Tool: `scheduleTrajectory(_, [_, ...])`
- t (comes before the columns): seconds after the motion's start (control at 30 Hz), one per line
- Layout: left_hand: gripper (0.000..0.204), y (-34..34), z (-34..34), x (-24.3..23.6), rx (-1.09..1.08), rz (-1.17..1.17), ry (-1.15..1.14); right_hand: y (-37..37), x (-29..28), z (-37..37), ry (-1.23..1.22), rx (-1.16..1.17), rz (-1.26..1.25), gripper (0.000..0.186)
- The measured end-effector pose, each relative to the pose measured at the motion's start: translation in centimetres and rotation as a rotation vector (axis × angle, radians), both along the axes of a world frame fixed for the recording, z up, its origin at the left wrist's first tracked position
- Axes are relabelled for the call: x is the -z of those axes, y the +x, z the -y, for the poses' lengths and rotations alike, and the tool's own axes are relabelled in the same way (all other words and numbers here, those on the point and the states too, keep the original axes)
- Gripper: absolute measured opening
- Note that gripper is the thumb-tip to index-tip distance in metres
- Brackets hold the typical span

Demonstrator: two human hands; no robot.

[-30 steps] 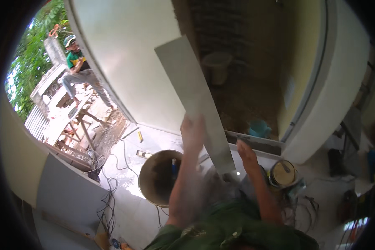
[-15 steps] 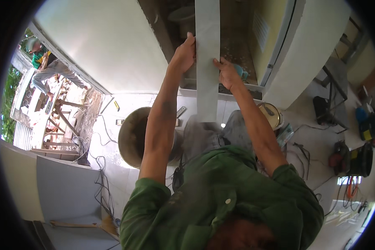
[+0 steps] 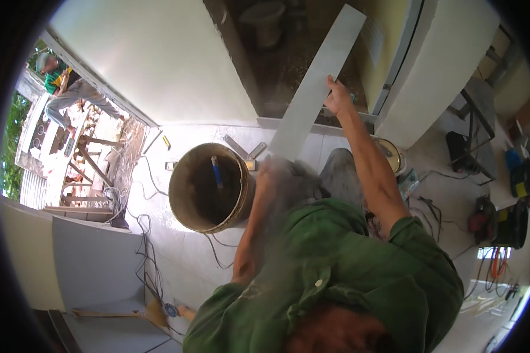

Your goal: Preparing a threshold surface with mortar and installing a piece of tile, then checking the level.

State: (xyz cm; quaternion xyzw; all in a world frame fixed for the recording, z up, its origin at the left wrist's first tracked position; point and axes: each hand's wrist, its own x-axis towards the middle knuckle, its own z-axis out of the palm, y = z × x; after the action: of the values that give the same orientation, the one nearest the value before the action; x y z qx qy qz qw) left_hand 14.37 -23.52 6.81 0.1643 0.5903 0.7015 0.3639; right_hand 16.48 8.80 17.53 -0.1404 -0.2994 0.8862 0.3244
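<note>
A long, flat pale grey strip (image 3: 318,82) slants from near my knees up to the right, across a doorway. My right hand (image 3: 339,99) is closed on its right edge, the thumb along the face. My left hand (image 3: 266,169) is low, beside the strip's near end; its fingers are blurred and partly hidden, so I cannot tell whether it grips the strip. Left of that hand stands a large dirty bucket (image 3: 181,213) with a blue-handled tool (image 3: 217,173) inside. An L-shaped metal tool (image 3: 239,147) lies just beyond the bucket.
Beyond a low sill (image 3: 271,123) is a dim room with a toilet (image 3: 265,22). A round tub (image 3: 388,152) stands by my right knee. Cables (image 3: 147,259) trail over the floor at left. A metal-legged table (image 3: 474,126) stands right. A person (image 3: 65,88) is outside, far left.
The strip has swung from upright to slanting right. My left hand has dropped from its upper left edge to near its lower end, uncovering the bucket. My right hand has moved slightly right.
</note>
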Motion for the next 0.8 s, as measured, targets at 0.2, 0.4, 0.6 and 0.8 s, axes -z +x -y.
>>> scheduleTrajectory(0.2, [0.059,2.9,0.5,1.5,0.009,0.046,-0.016,-1.4,1.7,0.8,-0.171,0.012,-0.041,0.032])
scheduleTrajectory(0.4, [0.040,2.7,-1.1,-7.5,-0.206,0.369,0.333,-2.1,3.6,5.5,-0.218,-0.031,-0.186,0.039])
scheduleTrajectory(0.6, [0.033,-4.7,-2.9,-7.5,-0.303,0.247,0.713,-3.5,0.9,10.0,-0.180,-0.055,-0.246,0.034])
scheduleTrajectory(0.8, [0.032,-9.8,-4.2,-14.2,-0.505,0.100,0.646,-1.7,0.4,5.3,-0.170,-0.050,-0.298,0.034])
